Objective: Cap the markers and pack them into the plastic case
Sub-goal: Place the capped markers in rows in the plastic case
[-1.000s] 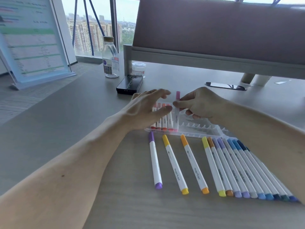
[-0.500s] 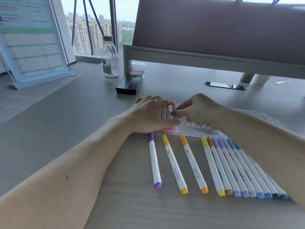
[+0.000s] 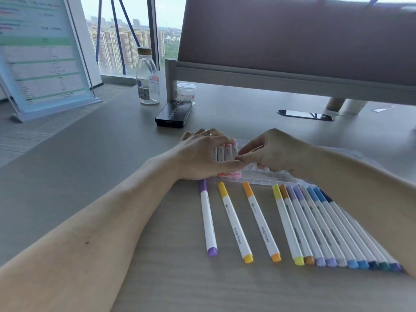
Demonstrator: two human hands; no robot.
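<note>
A clear plastic case (image 3: 265,177) lies on the grey table, with several red, orange and pink capped markers in its left slots. My left hand (image 3: 200,158) rests over those markers, thumb stretched along them. My right hand (image 3: 276,152) pinches the pink marker (image 3: 234,149) with thumb and forefinger; it lies in the slot beside the others. In front of the case lie a purple marker (image 3: 208,219), a yellow marker (image 3: 235,221) and an orange marker (image 3: 262,221). A tight row of markers (image 3: 326,228), yellow through blue, lies partly under my right forearm.
A black phone (image 3: 174,113) lies just behind the case, with a glass bottle (image 3: 147,79) and a small jar (image 3: 186,92) behind it. A sign stand (image 3: 42,57) is at the far left. A desk partition (image 3: 292,41) runs across the back, with a dark flat object (image 3: 305,114) in front of it.
My right hand brought the pink marker down from a raised tilt into the case beside the others. My left hand lowered onto the packed markers.
</note>
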